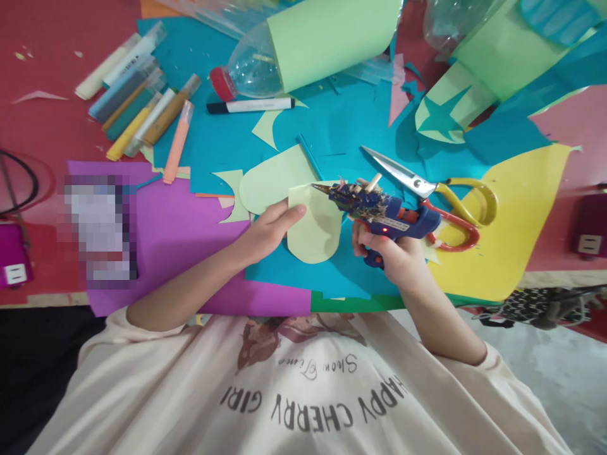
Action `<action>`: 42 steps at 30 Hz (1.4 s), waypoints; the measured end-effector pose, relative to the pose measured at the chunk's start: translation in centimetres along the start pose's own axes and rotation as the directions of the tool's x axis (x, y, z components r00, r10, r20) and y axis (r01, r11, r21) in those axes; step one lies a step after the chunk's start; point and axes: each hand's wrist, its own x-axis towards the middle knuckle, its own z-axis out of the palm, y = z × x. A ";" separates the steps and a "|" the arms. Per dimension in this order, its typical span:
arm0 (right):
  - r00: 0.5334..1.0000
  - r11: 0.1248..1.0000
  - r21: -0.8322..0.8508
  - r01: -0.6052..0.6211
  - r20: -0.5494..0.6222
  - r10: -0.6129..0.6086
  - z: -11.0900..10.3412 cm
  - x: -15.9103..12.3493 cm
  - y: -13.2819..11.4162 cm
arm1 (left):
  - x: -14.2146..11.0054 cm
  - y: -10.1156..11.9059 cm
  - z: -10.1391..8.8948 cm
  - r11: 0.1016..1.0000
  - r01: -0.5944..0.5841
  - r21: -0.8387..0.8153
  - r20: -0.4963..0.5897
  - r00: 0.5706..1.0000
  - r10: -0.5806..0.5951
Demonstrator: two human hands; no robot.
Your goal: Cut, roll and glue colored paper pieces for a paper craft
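My left hand pinches the left edge of a pale green paper piece with a rounded lower end. In my right hand is a blue hot glue gun, its small red light lit. The gun's nozzle points left, over the upper edge of the held piece; whether it touches the paper I cannot tell. Grey, stringy residue covers the gun's front. A second rounded pale green piece lies just behind, on blue paper. Scissors with yellow and red handles rest beyond the gun.
Several markers lie at the back left, and a black-and-white marker is near a plastic bottle wrapped in green paper. Purple paper and a blurred-out phone-like object are at left. Yellow paper spreads at right.
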 end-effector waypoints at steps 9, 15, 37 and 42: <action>0.999 1.000 -0.012 -0.016 -0.040 0.016 -0.5 -0.2 0.1 | 0.1 -0.1 0.0 1.000 0.008 -0.008 0.018 1.000 -0.008; 0.998 1.000 -0.005 -0.027 -0.051 0.027 -0.7 -0.3 0.0 | 0.1 -0.3 -0.1 0.999 -0.008 -0.032 0.013 1.000 0.008; 0.994 0.999 0.013 0.030 -0.107 -0.028 -1.8 -0.5 0.7 | 0.1 -0.3 0.0 0.990 -0.005 -0.137 0.018 1.000 0.008; 0.992 0.999 0.038 0.014 -0.126 -0.009 -2.1 -0.7 0.9 | 0.0 -0.2 0.1 0.989 -0.011 -0.145 0.007 1.000 0.012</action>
